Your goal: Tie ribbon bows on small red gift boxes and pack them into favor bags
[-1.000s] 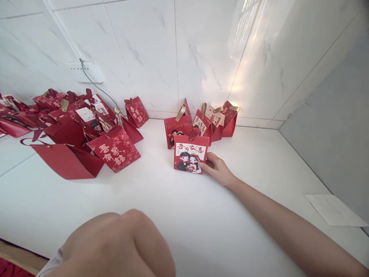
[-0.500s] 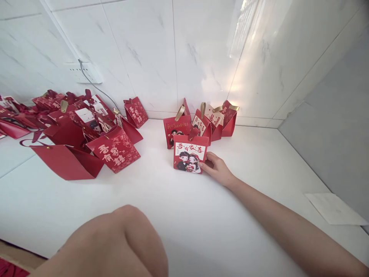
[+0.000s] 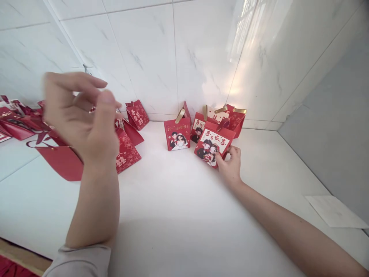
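Observation:
My right hand (image 3: 230, 165) grips the lower right side of a red gift box (image 3: 212, 144) with a cartoon couple on its white front; the box leans a little and overlaps the boxes behind it. Raised above the left group of red boxes, my left hand (image 3: 83, 111) has curled, parted fingers with nothing between them. A red box with a bride and groom (image 3: 177, 134) stands upright left of the held box. Behind the held box are a cream box (image 3: 218, 115) and a red box (image 3: 238, 119) with gold ribbon loops.
Many red boxes (image 3: 19, 123) crowd the left of the white counter (image 3: 161, 215), partly behind my left arm. One red box (image 3: 137, 114) stands by the tiled wall (image 3: 144, 50). A white sheet (image 3: 336, 211) lies at the right edge.
My left arm has swung up and left, and its hand is now in view. My right hand has moved the couple box rightward and tilted it, uncovering the bride-and-groom box.

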`<state>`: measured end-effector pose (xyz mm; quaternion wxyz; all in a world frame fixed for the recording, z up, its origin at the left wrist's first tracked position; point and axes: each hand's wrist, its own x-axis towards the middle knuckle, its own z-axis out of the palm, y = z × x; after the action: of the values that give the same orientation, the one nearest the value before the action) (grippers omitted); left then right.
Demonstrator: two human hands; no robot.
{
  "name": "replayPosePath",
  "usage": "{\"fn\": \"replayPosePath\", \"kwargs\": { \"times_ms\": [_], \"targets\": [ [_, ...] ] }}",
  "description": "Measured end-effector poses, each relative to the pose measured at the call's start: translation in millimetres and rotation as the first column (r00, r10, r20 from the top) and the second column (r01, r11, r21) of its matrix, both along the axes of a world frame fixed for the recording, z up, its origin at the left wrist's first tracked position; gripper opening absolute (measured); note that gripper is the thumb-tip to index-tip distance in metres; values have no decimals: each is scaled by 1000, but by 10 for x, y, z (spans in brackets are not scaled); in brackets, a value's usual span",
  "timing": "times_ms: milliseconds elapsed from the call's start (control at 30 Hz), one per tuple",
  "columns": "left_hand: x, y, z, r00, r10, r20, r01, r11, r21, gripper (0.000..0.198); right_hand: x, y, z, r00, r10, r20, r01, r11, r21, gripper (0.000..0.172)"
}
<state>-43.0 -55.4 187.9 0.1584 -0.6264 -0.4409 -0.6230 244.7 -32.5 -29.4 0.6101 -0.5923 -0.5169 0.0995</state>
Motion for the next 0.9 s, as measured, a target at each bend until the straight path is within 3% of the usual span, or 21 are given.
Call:
{"fn": "replayPosePath", "kwargs": {
  "times_ms": [67, 133, 233, 300, 433, 567, 733, 900],
  "targets": [
    [-140, 295, -46, 975, 190, -117, -199, 978, -67, 14, 6, -13, 29, 998, -62, -8, 62, 996, 67, 19],
    [-272, 530, -206, 878, 348, -330, -439, 860, -261, 23, 3, -32, 64, 996, -92, 0, 92, 987, 129, 20],
    [-415, 802, -528, 791, 352, -500, -595, 632, -496, 38, 2, -37, 73, 998, -57, 12, 54, 988, 146, 19],
    [-480, 926, -703, 753, 376, -540, -648, 562, -514, 42, 13, -7, 31, 1000, 24, -7, -24, 997, 74, 20],
    [-609, 1033, -821, 693, 472, -544, -717, 530, -454, 51, 54, 102, -110, 983, 158, -90, -169, 977, -127, 23],
    [-726, 1057, -765, 690, 475, -547, -724, 464, -510, 60, 60, 146, -184, 973, 215, -80, -226, 957, -183, 27],
    [-733, 1089, -685, 701, 400, -591, -713, 367, -597, 49, 38, 135, -210, 959, 282, 6, -270, 924, -270, 39],
    [-691, 988, -483, 811, 301, -501, -585, 442, -680, 43, 44, 151, -245, 959, 281, 28, -266, 931, -249, 40]
  ]
}}
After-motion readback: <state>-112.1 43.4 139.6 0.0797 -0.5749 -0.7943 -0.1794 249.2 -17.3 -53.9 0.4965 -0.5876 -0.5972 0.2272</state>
